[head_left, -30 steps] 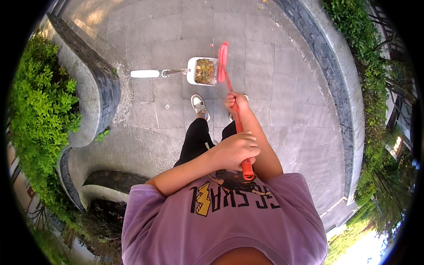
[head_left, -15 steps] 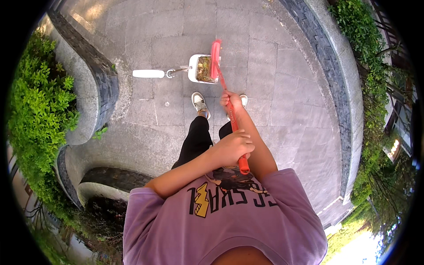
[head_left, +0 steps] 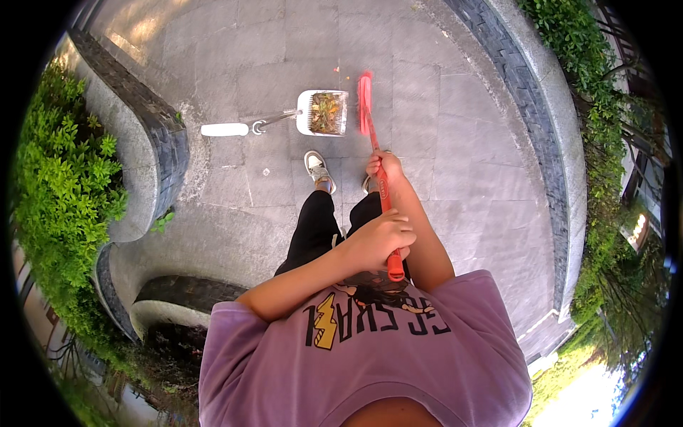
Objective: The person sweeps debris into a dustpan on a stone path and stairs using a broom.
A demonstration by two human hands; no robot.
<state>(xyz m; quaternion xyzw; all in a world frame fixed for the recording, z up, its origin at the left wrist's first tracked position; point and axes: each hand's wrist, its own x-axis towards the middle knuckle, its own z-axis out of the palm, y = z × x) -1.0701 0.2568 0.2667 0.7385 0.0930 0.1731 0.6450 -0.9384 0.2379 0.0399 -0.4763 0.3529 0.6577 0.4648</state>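
Both my hands grip a red broom with a long handle. My left hand is wrapped round the handle near its end, close to my shirt. Farther along, my right hand closes round the shaft. The broom's red head is over the paving just right of a white dustpan, apart from it. In the dustpan lies a heap of dry leaves. Its long handle ends in a white grip lying to the left.
A few small bits of litter lie on the grey paving beyond the dustpan. Curved stone walls stand at left and right, with green bushes behind. My shoes are near the dustpan.
The broom head has moved right, from over the dustpan's open edge to the paving beside it. My right hand has shifted right with the shaft. The leaves in the dustpan show more fully.
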